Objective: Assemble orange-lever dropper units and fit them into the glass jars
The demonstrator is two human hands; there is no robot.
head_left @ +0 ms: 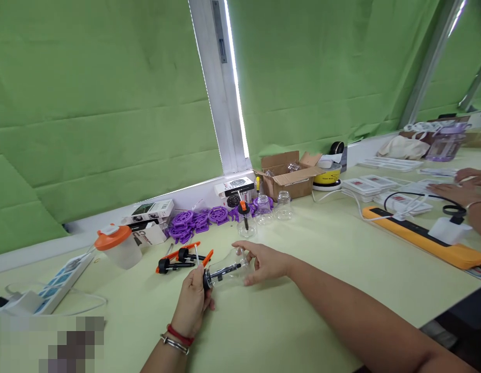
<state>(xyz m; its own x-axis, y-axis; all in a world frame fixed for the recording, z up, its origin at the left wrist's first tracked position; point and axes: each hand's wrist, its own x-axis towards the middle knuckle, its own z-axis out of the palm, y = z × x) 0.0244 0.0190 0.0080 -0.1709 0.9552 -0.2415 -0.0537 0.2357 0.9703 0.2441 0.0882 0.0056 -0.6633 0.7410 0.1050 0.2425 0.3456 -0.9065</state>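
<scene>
A clear bottle (234,259) lies tilted nearly sideways between my hands, just above the table. Its black pump top (206,280) sits at the neck, with a dark tube running inside the bottle and an orange lever sticking up. My left hand (193,292) is closed around that top. At the other end, my right hand (265,263) grips the bottle's base with the fingers curved round it. Several loose black pump tops with orange levers (176,263) lie just beyond my left hand. Farther back stands another clear bottle (246,228) with an orange and black top.
Purple plastic discs (184,220), small boxes (236,189) and an open carton (290,181) line the wall. Left are an orange-lidded cup (121,251) and a power strip (61,285). Right are an orange power strip (422,238), white packs (368,185) and another person's hands (450,191).
</scene>
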